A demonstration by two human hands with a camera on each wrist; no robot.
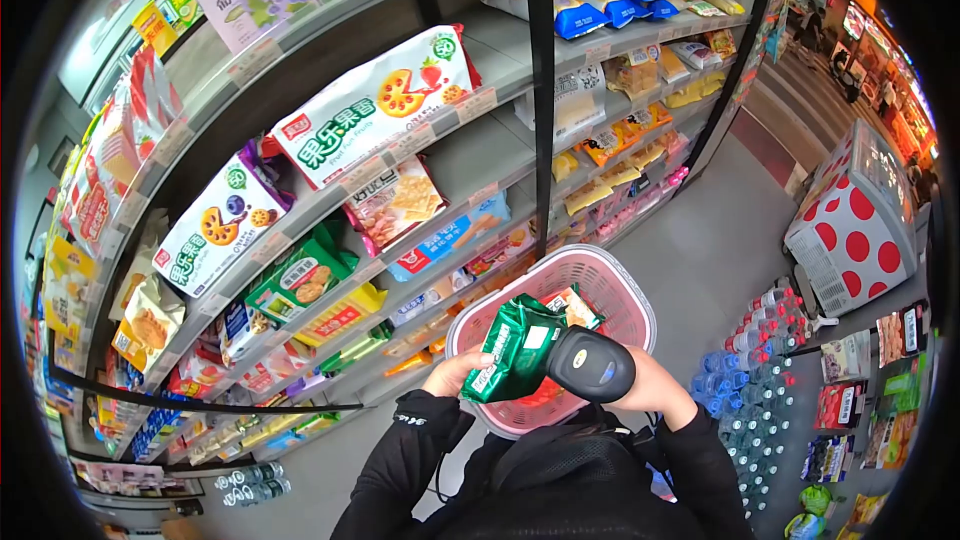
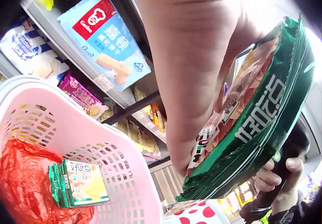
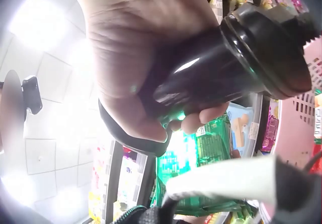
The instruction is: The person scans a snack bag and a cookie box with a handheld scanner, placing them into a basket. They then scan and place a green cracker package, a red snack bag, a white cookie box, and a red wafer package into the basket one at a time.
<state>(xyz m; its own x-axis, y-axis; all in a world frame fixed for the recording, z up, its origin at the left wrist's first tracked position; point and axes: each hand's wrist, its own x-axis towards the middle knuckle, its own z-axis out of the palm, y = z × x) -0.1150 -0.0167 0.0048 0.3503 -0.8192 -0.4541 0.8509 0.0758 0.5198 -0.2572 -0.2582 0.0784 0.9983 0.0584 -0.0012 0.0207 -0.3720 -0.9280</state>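
Note:
In the head view my left hand (image 1: pixel 455 375) grips a shiny green biscuit packet (image 1: pixel 512 340) by its near left edge. The packet is tilted over a pink basket (image 1: pixel 640 302). My right hand (image 1: pixel 645 385) holds a black handheld barcode scanner (image 1: pixel 590 362), its head close against the packet's right end. The right wrist view shows the fingers curled round the scanner's handle (image 3: pixel 201 73), with green light on the packet (image 3: pixel 206 153) behind. Inside the basket, the left wrist view shows a red crinkled packet (image 2: pixel 30 183) and a green-and-white biscuit packet (image 2: pixel 83 182).
Shelves of snacks run along the left and front, with large biscuit bags (image 1: pixel 375 105) on one tier. Bottled drinks (image 1: pixel 750 410) stand on the floor at right. Beyond them is a red-dotted white box (image 1: pixel 850 230). A dark upright post (image 1: pixel 543 90) divides the shelving.

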